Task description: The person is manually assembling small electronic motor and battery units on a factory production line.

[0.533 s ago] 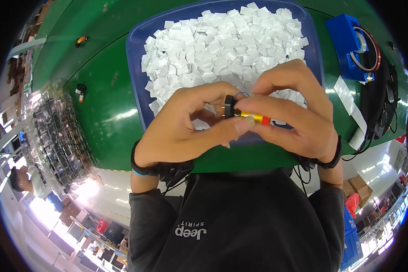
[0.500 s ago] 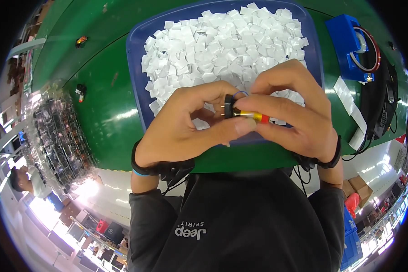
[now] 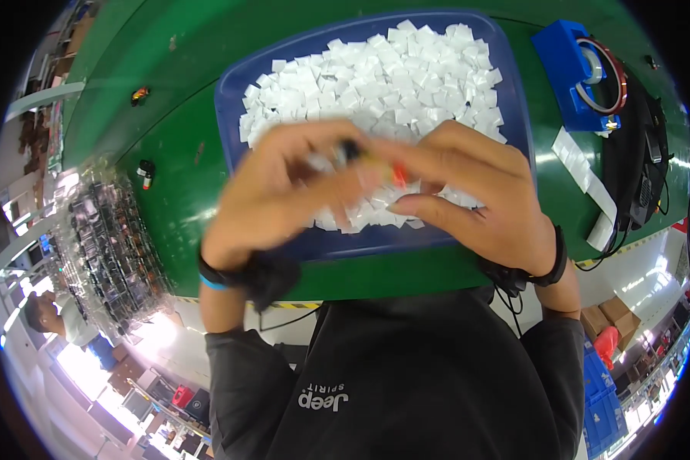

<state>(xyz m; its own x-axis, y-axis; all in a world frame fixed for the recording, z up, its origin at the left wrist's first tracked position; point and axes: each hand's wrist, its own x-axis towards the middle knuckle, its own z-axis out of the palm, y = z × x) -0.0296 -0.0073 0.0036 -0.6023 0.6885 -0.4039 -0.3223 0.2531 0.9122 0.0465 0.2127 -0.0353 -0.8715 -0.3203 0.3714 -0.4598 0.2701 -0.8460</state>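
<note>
Above a blue tub [image 3: 224, 115] of white square paper pieces [image 3: 391, 65], my hands are close together around a small cylindrical part [image 3: 399, 175] with a black round end and a yellow and red body. My left hand [image 3: 272, 192], smeared by motion, grips the part between thumb and fingers. The thumb of my right hand [image 3: 483, 184] stands apart from its fingers. Its stretched index finger passes over the part, and whether it touches cannot be made out.
At right stand a blue tape dispenser [image 3: 563, 73] with tape rolls, a white strip [image 3: 586, 172] and a black bag [image 3: 640, 176]. Two small parts, one black and red [image 3: 146, 173] and one orange [image 3: 139, 96], lie left on the green table. Plastic-wrapped trays [image 3: 111, 238] are stacked beyond.
My left hand has shifted left and the part with it, tilting red end down. My right thumb has come away from the part. The tub looks slightly lower in view.
</note>
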